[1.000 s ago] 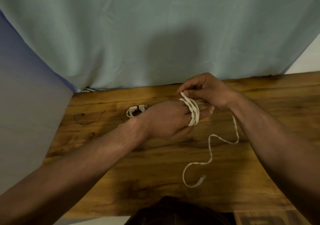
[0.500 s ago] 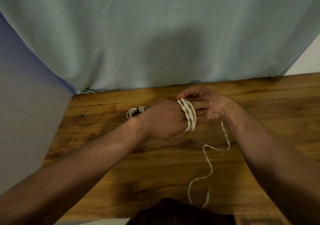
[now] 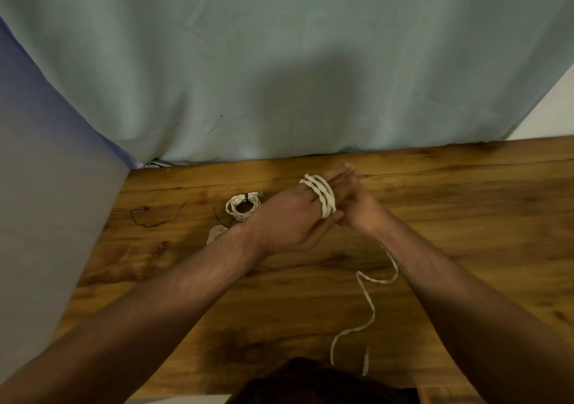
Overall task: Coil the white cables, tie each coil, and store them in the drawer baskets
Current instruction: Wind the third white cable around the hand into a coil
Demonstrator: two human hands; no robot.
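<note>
A white cable [image 3: 323, 197] is wound in several turns around the fingers of my left hand [image 3: 289, 220], held flat above the wooden table [image 3: 466, 217]. My right hand [image 3: 357, 208] sits just behind and under those fingers, gripping the cable. The loose tail [image 3: 369, 298] snakes down over the table toward the near edge, ending in a plug [image 3: 366, 361]. A finished white coil [image 3: 243, 208] bound with a dark tie lies left of my left hand. Part of a second coil [image 3: 216, 232] shows beside my left wrist.
A thin dark wire tie [image 3: 155, 217] lies on the table at the far left. A pale green curtain [image 3: 279, 77] hangs behind the table's back edge. A grey surface [image 3: 46, 217] borders the table on the left. No drawer or basket is in view.
My right hand has carried the cable from above my left fingers down behind them, adding a turn. The loose tail has shortened and slid toward the near edge.
</note>
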